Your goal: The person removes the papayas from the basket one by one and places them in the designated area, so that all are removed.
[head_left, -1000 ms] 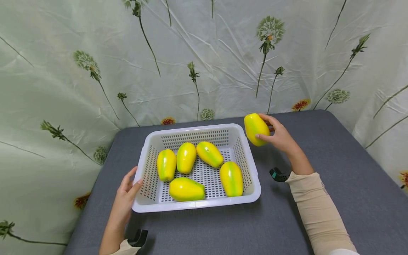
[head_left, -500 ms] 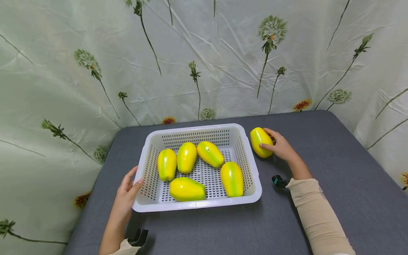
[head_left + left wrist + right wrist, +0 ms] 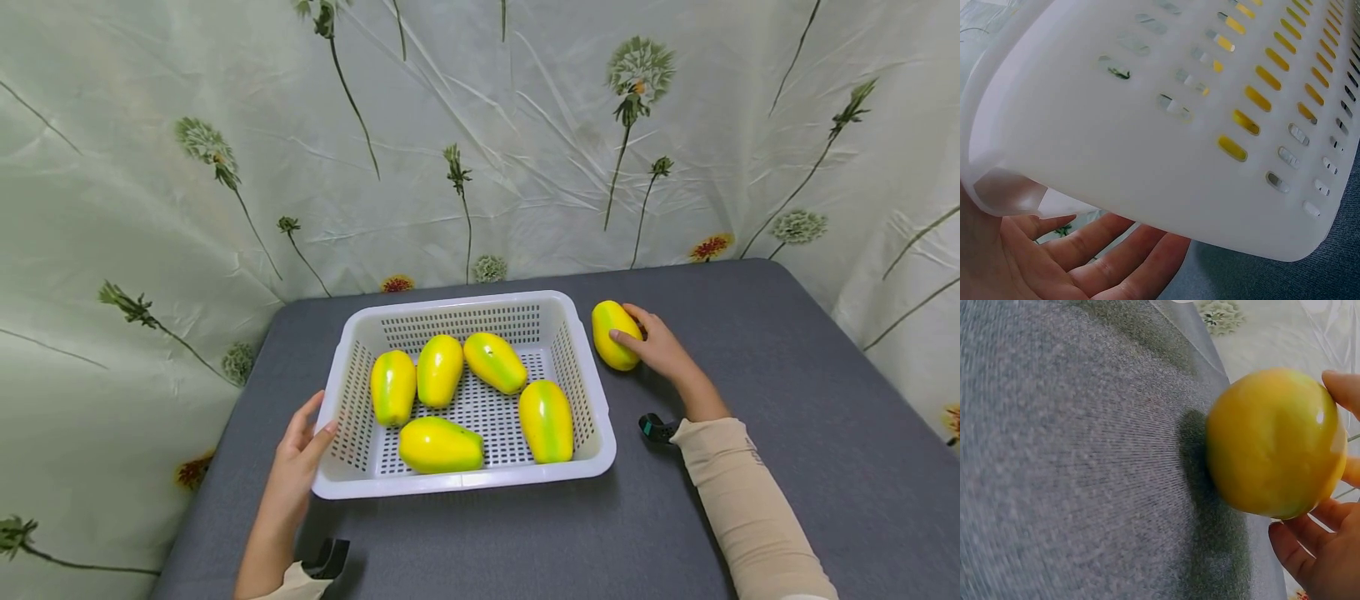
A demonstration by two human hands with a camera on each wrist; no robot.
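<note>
A white plastic basket (image 3: 465, 481) with slotted walls holds several yellow-green papayas (image 3: 440, 446), lying apart or side by side on its floor. At its left end my left hand (image 3: 295, 458) grips the rim, thumb over the edge and fingers along the outside; the left wrist view shows these fingers (image 3: 1110, 262) beside the wall. Right of the basket, my right hand (image 3: 663, 346) holds another papaya (image 3: 613, 333) between thumb and fingers. That papaya (image 3: 1272, 444) is at the table surface, its shadow close against it in the right wrist view.
Dark grey cloth covers the table (image 3: 810, 417). A pale curtain (image 3: 525, 167) with printed flowers hangs along the back and left edges. Each wrist wears a black strap, the right one (image 3: 656, 427) near the basket's right side.
My right hand has lowered the papaya from beside the basket's back right corner down to the table, a little rightward and nearer. The left hand and basket have stayed in place.
</note>
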